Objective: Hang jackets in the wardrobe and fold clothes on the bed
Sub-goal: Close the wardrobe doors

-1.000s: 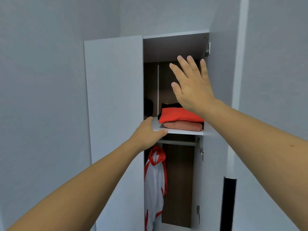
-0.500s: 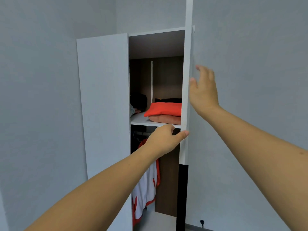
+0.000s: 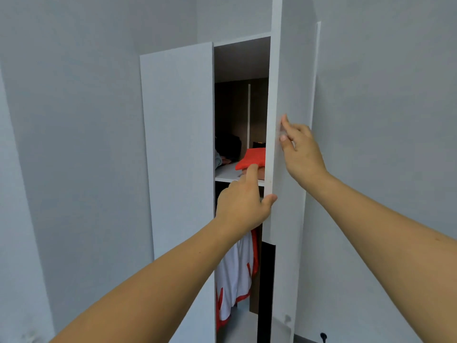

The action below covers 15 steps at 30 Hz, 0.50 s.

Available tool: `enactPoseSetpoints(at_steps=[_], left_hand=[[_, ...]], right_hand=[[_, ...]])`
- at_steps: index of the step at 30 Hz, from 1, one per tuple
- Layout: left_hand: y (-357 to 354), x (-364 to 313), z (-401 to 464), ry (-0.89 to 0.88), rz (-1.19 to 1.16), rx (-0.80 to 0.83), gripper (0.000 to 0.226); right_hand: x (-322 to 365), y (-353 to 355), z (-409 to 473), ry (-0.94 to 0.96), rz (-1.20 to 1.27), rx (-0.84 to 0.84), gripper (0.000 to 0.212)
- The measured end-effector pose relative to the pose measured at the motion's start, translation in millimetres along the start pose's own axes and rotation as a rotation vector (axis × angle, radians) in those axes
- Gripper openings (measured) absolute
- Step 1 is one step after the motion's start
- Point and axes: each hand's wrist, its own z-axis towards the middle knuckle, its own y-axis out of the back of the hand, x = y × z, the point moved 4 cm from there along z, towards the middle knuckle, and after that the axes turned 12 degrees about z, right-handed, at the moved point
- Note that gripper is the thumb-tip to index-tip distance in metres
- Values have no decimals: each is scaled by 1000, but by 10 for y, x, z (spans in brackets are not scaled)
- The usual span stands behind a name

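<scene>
- Left hand (image 3: 243, 206), mid-frame, grips the door (image 3: 288, 169) edge, thumb in front.
- Right hand (image 3: 303, 154) presses loosely bent fingers on the door's face, holding nothing.
- Jacket (image 3: 235, 276) hangs inside, lower centre.

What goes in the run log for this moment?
left hand: grips door edge | right hand: fingertips on door face | jacket: hanging inside

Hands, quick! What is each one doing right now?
Left hand: gripping the edge of the wardrobe door, thumb on its front.
Right hand: open, fingertips pressing on the door's front face, holding nothing.
</scene>
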Motion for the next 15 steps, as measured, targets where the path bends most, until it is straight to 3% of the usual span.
enactPoseSetpoints(at_steps=[3,10,15], left_hand=[[-6,296,-5,-42,47,-90,83],[-239,1071,160,-161,176,-140,74],[-526,1726,563,-263,359,-113,77]], right_hand=[[-76,-259,72,61,-93,60,51],[-307,-890,228,265,-365,208,64],[-640,-1383,428,328,-676,373,85]])
